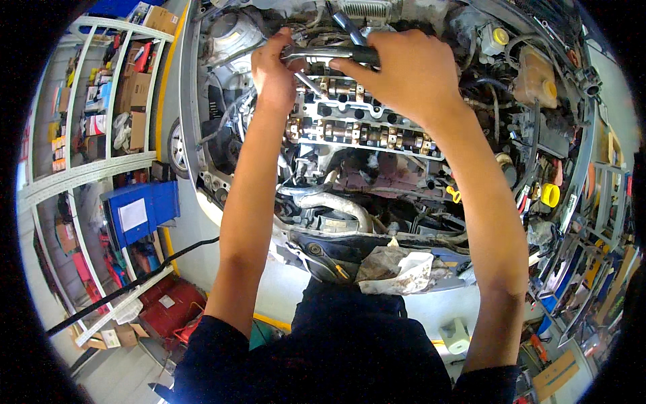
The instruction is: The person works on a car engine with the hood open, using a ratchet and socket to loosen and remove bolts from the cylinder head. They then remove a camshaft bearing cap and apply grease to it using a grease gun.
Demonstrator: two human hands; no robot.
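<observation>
Over exposed engine head (363, 128): left hand (274, 71), right hand (410, 74), two, both clenched round one ratchet wrench (323, 54).

Bare forearms, dark short sleeves

The left hand (274, 71) and right hand (410, 74) are both ungloved — no rings, watch or wristband show. Both forearms are bare up to the elbows and beyond. Dark navy short sleeves begin at the upper arms, low in the head view — plain fabric, no markings, matching the dark clothing between them.
</observation>
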